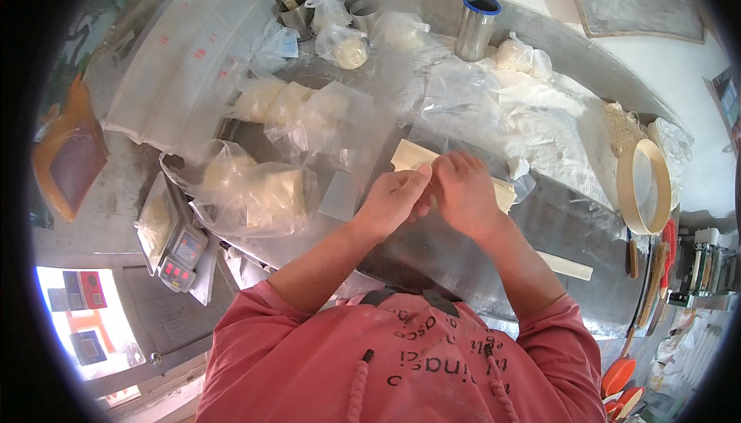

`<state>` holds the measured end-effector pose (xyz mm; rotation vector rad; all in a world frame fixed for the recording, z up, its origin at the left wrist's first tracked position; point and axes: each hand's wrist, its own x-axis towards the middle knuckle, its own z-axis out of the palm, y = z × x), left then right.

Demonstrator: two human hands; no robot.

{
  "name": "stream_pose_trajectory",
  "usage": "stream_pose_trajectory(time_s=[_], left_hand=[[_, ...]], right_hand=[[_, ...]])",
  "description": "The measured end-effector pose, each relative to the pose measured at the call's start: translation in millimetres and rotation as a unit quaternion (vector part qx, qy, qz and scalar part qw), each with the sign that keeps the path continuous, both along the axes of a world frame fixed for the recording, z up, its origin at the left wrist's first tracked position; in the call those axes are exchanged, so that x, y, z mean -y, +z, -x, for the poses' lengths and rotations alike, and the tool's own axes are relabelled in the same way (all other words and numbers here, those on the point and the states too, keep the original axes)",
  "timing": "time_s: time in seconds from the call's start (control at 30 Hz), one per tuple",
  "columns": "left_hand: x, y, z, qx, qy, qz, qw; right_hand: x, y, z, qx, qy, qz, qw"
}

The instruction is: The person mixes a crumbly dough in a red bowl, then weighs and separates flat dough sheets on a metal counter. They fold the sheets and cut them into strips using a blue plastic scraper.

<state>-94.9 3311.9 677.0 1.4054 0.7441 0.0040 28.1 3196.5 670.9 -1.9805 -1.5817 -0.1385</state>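
My left hand [396,197] and my right hand [466,191] meet over the metal worktop [440,255], fingertips close together. What lies between the fingers is hidden by the hands. Beneath and beyond them lies a pale yellow stack of thin sheets [412,155], perhaps dough wrappers, whose right end shows past my right hand. A clear plastic bag [524,187] touches that end. To the right, near my right forearm, rests a flat pale strip [564,265].
Plastic bags of pale dough-like pieces [260,191] lie at left, near a digital scale [184,249]. White flour [544,122] is heaped at the back right, beside a round sieve [644,185]. A steel cylinder with a blue rim [476,29] stands at the back.
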Motion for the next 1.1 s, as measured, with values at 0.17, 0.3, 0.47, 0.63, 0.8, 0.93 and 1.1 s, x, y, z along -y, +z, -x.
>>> stream_pose_trajectory(time_s=[0.17, 0.3, 0.47, 0.63, 0.8, 0.93, 1.1], left_hand=[[7, -23, -13, 0.103, 0.077, 0.084, 0.988], [7, -19, -15, 0.092, -0.017, -0.154, 0.984], [15, 52, -20, 0.224, -0.138, -0.426, 0.865], [17, 119, -34, 0.207, -0.235, -0.439, 0.842], [18, 139, -37, 0.170, -0.235, -0.427, 0.856], [7, 124, -31, 0.140, -0.221, -0.430, 0.864], [-6, 94, -28, 0.086, -0.160, -0.434, 0.882]], right_hand=[[19, 0, 38, 0.073, 0.056, -0.001, 0.996], [42, -5, 46, -0.009, 0.034, -0.002, 0.999], [56, 20, 7, -0.356, -0.001, -0.218, 0.909], [62, 57, -28, -0.645, 0.179, -0.070, 0.740], [66, 34, -21, -0.737, 0.264, -0.047, 0.620], [87, 6, -9, -0.790, 0.248, 0.009, 0.561], [132, -55, 2, -0.817, 0.226, 0.049, 0.527]])
